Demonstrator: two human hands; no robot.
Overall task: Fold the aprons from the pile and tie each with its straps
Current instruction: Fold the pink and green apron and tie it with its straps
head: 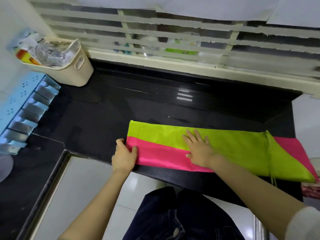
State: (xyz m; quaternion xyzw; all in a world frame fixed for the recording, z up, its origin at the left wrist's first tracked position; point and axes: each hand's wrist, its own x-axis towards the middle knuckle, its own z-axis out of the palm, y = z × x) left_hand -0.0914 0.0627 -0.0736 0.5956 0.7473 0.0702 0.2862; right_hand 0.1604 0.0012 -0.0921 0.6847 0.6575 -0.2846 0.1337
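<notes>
apron [242,146] a long folded strip at desk [103,110] front edge | left hand [124,154] pinches its left end | right hand [199,147] flat, fingers spread, pressing mid-strip | tip: fold end over squarely (fabric looks slippery), edges aligned

The apron [225,146] was smooth, slightly shiny cloth; the counter [121,104] glossy black stone; the bin [81,70] matt cream plastic.
</notes>
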